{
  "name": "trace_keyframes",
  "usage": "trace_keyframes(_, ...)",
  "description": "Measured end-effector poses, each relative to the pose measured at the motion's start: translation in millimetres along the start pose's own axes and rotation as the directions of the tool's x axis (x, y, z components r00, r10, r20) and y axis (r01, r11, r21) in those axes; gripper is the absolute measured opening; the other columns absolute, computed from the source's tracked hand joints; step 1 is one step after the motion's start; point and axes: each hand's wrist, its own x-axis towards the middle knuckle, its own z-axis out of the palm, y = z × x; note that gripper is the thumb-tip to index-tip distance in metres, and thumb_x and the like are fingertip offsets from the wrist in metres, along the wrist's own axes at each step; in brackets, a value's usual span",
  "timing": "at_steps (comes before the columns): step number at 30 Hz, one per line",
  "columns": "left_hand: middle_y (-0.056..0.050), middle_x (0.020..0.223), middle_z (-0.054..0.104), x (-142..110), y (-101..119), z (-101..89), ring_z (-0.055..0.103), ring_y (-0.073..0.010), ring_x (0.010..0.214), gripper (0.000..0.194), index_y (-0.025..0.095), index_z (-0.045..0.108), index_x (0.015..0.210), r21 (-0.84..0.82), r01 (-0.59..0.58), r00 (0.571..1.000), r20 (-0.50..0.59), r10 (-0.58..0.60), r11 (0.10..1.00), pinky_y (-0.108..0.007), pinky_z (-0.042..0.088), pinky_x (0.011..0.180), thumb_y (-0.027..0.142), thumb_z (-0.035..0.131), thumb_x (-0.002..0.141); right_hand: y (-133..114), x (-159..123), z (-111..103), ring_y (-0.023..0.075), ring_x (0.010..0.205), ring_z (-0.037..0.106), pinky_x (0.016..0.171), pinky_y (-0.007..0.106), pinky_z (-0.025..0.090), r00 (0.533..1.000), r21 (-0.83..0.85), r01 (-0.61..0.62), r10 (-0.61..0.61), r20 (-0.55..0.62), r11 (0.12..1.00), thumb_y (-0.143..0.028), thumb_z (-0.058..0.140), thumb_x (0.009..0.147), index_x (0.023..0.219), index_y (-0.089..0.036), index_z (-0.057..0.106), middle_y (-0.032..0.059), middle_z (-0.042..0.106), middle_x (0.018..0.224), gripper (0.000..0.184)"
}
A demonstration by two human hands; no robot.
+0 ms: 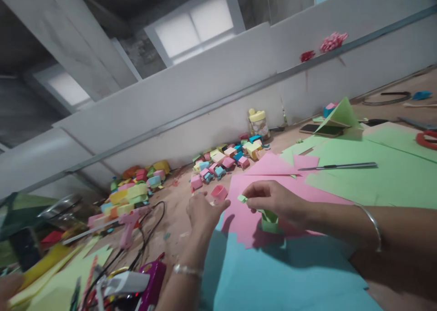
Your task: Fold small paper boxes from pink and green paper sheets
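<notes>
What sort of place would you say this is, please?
It looks like a paper-craft worktable, perhaps in a workshop: coloured paper sheets are spread out, small folded paper pieces lie heaped by the partition, and a pink glue gun lies nearby.

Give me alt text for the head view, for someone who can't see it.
A person's right hand pinches a small pale green piece over pink paper; the open left hand is near a small pink box. Colourful boxes are piled behind, a pink glue gun at left.
</notes>
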Motion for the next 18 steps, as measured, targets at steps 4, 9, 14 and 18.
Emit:
trace_keyframes(4,-0.008,0.121,0.055,27.6,-7.8,9.1,0.057,-0.024,0.104,0.033,0.018,0.054,0.115,0.187,-0.073,0.997,-0.01,0.076,0.98,-0.046,0.048,0.085,0.032,0.056,0.086,2.2,3.3,-1.0,0.0114,0.063,0.049,0.058,0.024,0.038,0.997,-0.116,0.081,-0.079,0.023,0.99,-0.016,0.059,0.072,0.084,-0.014,0.068,0.0007,0.058,0.069,0.015)
trace_keyframes(9,-0.007,0.11,0.06,7.6,-0.3,0.1,0.06,-0.0205,0.094,0.027,0.016,0.057,0.108,0.109,-0.225,0.974,0.052,0.22,0.968,-0.042,0.051,0.08,0.03,0.057,0.086,4.7,5.3,-1.2,0.0089,0.053,0.041,0.048,0.022,0.03,0.986,-0.18,0.164,-0.165,0.01,0.97,-0.013,0.055,0.073,0.087,-0.016,0.064,-0.0046,0.048,0.058,0.017)
trace_keyframes(14,-0.002,0.094,0.063,-37.7,9.3,-8.4,0.065,-0.0176,0.084,0.024,0.017,0.054,0.094,-0.187,-0.309,0.929,0.151,0.338,0.933,-0.032,0.053,0.073,0.007,0.059,0.073,-9.1,0.2,-0.1,0.0081,0.056,0.042,0.049,0.02,0.032,0.967,-0.185,0.245,-0.253,-0.023,0.952,-0.011,0.052,0.073,0.072,-0.015,0.061,-0.0027,0.051,0.063,0.01)
trace_keyframes(18,-0.005,0.1,0.062,-59.0,8.0,-4.9,0.064,-0.0212,0.092,0.03,0.019,0.053,0.097,-0.366,-0.283,0.914,0.177,0.365,0.887,-0.03,0.053,0.073,0.009,0.058,0.068,-27.3,-9.4,4.1,0.0082,0.057,0.044,0.049,0.019,0.034,0.961,-0.274,0.268,-0.278,0.004,0.924,-0.015,0.06,0.07,0.077,-0.014,0.063,-0.0028,0.051,0.065,0.007)
